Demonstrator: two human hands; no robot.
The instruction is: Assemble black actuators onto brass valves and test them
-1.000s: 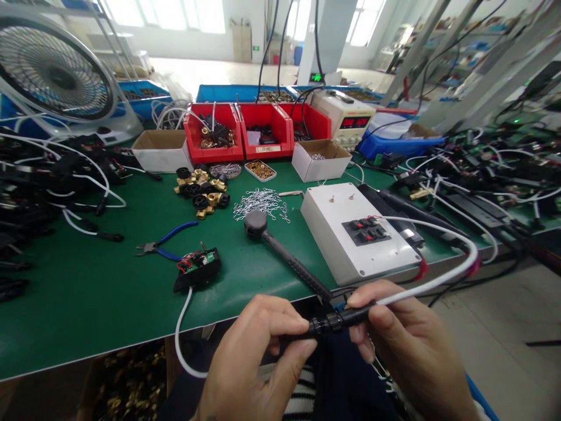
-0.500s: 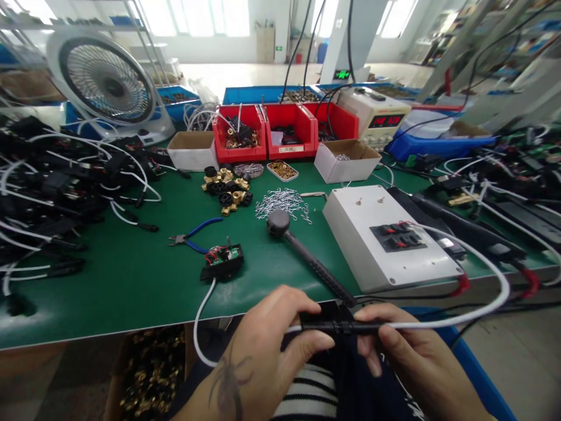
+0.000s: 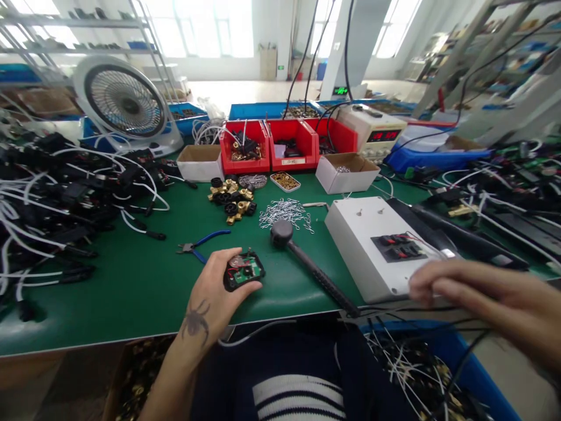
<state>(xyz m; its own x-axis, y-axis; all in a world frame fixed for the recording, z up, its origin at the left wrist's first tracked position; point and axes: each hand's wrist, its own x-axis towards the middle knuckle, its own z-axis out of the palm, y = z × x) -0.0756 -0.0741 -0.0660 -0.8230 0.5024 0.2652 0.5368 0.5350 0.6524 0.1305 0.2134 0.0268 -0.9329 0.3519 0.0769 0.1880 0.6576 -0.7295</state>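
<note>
A mallet [image 3: 315, 271] (black) lies between module [image 3: 248, 271] and box [image 3: 357, 231].

The pillar [image 3: 363, 49] bears a green exit sign [image 3: 340, 91]; red digits [image 3: 383, 135] on the power supply [image 3: 372, 121] are blurred.

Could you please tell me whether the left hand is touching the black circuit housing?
Touching: the head view shows the left hand gripping the black circuit housing, with its thumb along the near edge.

White pillar [image 3: 367, 49]: green exit sign [image 3: 340, 91] low on its front. Bright windows [image 3: 199, 29] both sides of it. Left of pillar: cabinet [image 3: 269, 63] at white wall [image 3: 265, 26]; farther left, metal shelving [image 3: 74, 23].
</note>
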